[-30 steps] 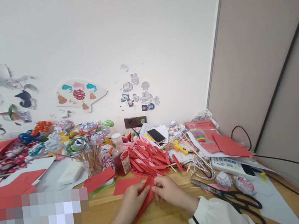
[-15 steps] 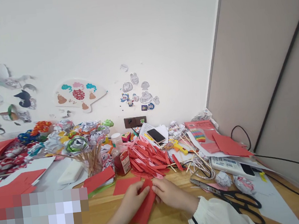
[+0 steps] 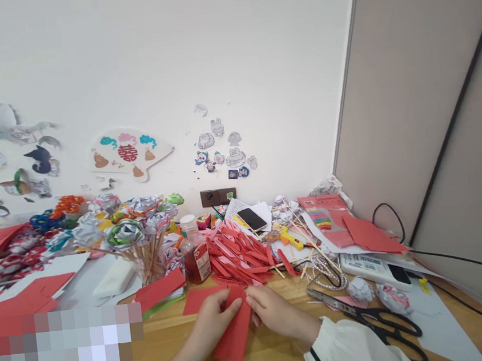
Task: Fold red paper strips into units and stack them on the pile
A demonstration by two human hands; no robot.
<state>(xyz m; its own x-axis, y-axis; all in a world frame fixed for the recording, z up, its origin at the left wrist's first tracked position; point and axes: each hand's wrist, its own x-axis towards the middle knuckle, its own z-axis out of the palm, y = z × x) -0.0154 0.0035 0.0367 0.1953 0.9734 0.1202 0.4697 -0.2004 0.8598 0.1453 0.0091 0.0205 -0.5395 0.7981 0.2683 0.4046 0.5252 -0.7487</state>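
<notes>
Toward the near edge of the counter [image 3: 281, 360], in the head view, you have a red paper sheet [image 3: 237, 337] between your two hands, its long end slanting toward that same edge. Whether that end touches the wood is hard to tell.

Your left hand [image 3: 214, 316] is partly closed, thumb laid on the paper, with the fingers mostly hidden behind it. Your right hand [image 3: 272, 310] is curled nearly closed, pinching the sheet's upper right edge between thumb and forefinger. Your thumbs sit close together; whether a crease or a tear runs between them is too small to make out.

To handle the sheet well, I'd hold it firmly with the left thumb, work the right pinch in short, even moves along the edge, and rest the loose end on the counter so that it doesn't twist.

Closer to the far edge, just past your fingertips, lies a heap of red and pink strips [image 3: 240, 252]. Beyond your left hand is a flat red piece [image 3: 195, 300]; toward the right edge, black-handled scissors [image 3: 369, 312] lie near your right forearm.
</notes>
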